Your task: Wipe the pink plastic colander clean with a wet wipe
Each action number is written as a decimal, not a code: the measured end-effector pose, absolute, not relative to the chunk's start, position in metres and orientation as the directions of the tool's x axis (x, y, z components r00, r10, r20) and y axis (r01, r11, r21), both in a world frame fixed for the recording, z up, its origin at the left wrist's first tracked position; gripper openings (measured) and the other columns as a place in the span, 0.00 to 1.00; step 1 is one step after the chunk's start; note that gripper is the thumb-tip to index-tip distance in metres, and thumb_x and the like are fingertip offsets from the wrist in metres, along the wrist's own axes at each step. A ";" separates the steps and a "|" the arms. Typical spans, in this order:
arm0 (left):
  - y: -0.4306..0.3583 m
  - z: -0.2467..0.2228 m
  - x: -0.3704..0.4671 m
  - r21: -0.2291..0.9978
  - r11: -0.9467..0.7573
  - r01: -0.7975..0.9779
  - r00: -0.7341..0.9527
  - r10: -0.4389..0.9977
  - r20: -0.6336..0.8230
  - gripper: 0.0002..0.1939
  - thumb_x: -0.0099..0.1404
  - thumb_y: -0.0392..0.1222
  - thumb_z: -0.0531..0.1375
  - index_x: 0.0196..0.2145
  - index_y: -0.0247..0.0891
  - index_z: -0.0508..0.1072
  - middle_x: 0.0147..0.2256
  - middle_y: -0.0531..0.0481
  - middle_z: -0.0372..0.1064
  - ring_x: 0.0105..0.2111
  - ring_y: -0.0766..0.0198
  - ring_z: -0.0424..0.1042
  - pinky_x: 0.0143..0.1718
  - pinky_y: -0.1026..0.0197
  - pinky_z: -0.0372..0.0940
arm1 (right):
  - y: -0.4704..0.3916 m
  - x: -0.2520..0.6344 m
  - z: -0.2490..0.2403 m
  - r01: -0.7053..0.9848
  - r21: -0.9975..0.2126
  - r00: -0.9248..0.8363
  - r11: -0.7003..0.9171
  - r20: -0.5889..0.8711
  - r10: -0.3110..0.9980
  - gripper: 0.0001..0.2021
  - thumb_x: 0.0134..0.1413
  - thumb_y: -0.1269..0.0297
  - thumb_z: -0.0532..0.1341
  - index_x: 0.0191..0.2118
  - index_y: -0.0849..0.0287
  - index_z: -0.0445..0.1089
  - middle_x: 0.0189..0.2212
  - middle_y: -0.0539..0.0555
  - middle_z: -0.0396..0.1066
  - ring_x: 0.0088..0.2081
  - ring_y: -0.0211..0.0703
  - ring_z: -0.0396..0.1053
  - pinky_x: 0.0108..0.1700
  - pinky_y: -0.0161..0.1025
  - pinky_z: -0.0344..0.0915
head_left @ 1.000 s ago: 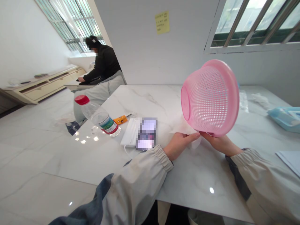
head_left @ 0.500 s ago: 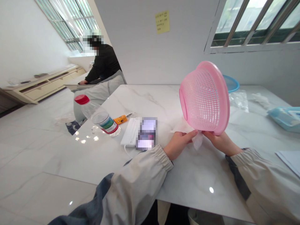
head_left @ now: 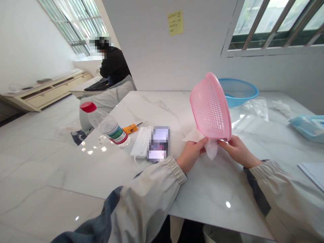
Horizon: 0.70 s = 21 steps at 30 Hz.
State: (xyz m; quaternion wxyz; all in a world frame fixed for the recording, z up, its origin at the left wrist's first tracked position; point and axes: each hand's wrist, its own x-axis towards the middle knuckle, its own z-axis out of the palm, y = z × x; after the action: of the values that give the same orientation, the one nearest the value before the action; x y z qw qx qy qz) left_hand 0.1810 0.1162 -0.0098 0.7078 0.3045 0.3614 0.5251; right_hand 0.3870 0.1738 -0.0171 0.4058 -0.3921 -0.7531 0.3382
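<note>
A pink perforated basket point(head_left: 209, 106) is held tilted on its side above the table, its rim facing right. My left hand point(head_left: 191, 153) pinches a thin white wipe point(head_left: 211, 148) under the basket's lower side; part of the wipe spreads behind the fingers. My right hand point(head_left: 235, 151) grips the lower part of the basket's rim, thumb toward the wipe. Behind the basket stands a blue basket point(head_left: 243, 98) on the table.
On the marble table point(head_left: 162, 104) are a red-capped bottle point(head_left: 113, 131), an orange object point(head_left: 130, 129), a white device point(head_left: 140, 143) and a phone point(head_left: 158, 143). A blue packet point(head_left: 307, 127) and clear plastic point(head_left: 258, 106) lie right. A person point(head_left: 115, 64) sits far left.
The pink basket has turned and shifted left and slightly down, uncovering more of the blue basket. More of the wipe shows. The seated person's arm has drawn back.
</note>
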 end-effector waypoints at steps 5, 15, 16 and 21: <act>0.118 -0.015 0.179 0.844 0.265 -0.466 0.094 0.963 -0.251 0.24 0.61 0.59 0.78 0.40 0.33 0.85 0.43 0.36 0.85 0.48 0.45 0.84 0.62 0.41 0.72 | 0.171 0.386 -0.011 0.319 -0.834 -0.405 0.450 0.309 0.860 0.23 0.69 0.41 0.66 0.53 0.52 0.86 0.57 0.57 0.85 0.58 0.67 0.82 0.67 0.64 0.75; 0.122 -0.017 0.179 0.867 0.206 -0.454 0.002 0.973 -0.230 0.24 0.63 0.56 0.75 0.44 0.31 0.85 0.43 0.34 0.86 0.50 0.41 0.84 0.63 0.40 0.71 | 0.168 0.389 -0.012 0.351 -0.842 -0.373 0.411 0.277 0.886 0.27 0.72 0.34 0.63 0.64 0.42 0.83 0.67 0.54 0.79 0.73 0.65 0.71 0.78 0.69 0.61; 0.121 -0.016 0.179 0.860 0.206 -0.467 0.013 0.974 -0.227 0.23 0.63 0.56 0.75 0.43 0.31 0.85 0.43 0.35 0.86 0.50 0.42 0.83 0.63 0.40 0.71 | 0.168 0.389 -0.012 0.353 -0.842 -0.370 0.409 0.275 0.887 0.26 0.73 0.34 0.63 0.63 0.42 0.84 0.67 0.54 0.79 0.73 0.65 0.71 0.79 0.69 0.61; 0.118 -0.008 0.181 0.827 0.197 -0.526 0.099 0.980 -0.170 0.16 0.57 0.49 0.77 0.34 0.34 0.82 0.38 0.40 0.84 0.51 0.42 0.82 0.63 0.43 0.71 | 0.169 0.388 -0.012 0.344 -0.831 -0.413 0.437 0.284 0.865 0.23 0.73 0.40 0.65 0.64 0.41 0.83 0.68 0.54 0.78 0.74 0.63 0.70 0.78 0.66 0.63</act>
State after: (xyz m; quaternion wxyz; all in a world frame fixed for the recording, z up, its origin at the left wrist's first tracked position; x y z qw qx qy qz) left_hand 0.1808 0.1181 -0.0076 0.6767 0.3029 0.3750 0.5565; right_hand 0.3877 0.1689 -0.0122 0.3692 -0.3963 -0.7629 0.3530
